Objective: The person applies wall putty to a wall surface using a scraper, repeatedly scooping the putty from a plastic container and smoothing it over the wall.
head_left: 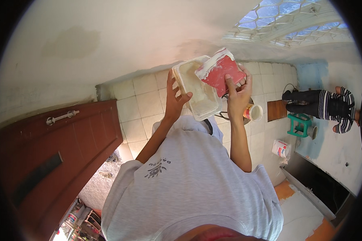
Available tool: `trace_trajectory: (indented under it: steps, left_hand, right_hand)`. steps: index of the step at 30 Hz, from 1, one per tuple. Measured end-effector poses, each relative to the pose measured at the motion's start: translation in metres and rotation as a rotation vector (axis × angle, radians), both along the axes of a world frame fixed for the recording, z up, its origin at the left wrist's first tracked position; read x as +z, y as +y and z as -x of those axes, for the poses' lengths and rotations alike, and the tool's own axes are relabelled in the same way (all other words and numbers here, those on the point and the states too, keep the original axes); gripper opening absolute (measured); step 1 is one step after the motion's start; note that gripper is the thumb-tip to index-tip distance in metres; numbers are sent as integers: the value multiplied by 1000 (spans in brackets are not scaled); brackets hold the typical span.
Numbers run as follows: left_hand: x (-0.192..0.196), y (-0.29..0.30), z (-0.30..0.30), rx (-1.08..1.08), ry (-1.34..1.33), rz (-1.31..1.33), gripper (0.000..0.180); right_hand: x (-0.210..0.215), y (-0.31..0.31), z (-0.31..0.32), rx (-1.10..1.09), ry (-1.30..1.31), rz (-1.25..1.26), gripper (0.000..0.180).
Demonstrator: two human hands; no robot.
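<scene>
The left hand (175, 98) grips a pale plastic tray (203, 100) by its left side, thumb over the rim and fingers around the outer wall. The right hand (240, 94) is closed on a red scraper (223, 74), thumb flat on its face, with white paste smeared along the upper edge. The scraper is at the tray's upper right corner — whether it touches the rim there, I can't quite tell from this angle. Whitish residue coats the tray's inside.

Both are held out in front of the wall (140, 32), above the tiled floor (144, 114). A whitish tub (255, 113) appears just beside the right forearm. Farther right — near a green stool (295, 125) — is a person in a striped top (330, 105).
</scene>
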State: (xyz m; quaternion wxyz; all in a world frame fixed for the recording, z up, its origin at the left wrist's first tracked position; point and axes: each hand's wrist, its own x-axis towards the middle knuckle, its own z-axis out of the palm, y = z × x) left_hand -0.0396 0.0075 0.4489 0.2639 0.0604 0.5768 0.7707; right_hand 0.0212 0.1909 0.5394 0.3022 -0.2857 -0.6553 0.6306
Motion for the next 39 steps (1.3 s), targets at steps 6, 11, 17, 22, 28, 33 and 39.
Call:
trace_trajectory:
  steps: [6,11,17,22,28,33,39]
  left_hand:
    - [6,-3,-6,24,2,21,113]
    - [5,-1,-15,46,115,120,117]
    - [-5,1,-18,45,147,136,121]
    - [-7,0,-20,64,274,314,125]
    - [-13,5,-22,109,366,392,127]
    - [-28,4,-15,142,367,483,126]
    - [-50,-3,-2,190,57,317,118]
  right_hand:
    - [5,-6,3,27,-23,-57,37]
    - [-2,-15,6,25,-4,-67,37]
    - [-6,-15,5,45,-23,-66,37]
    - [-9,-15,1,70,-28,-29,38]
    - [-18,-4,-2,110,-6,2,40]
    - [-26,6,4,127,-49,198,42]
    - [-57,36,3,167,135,420,42]
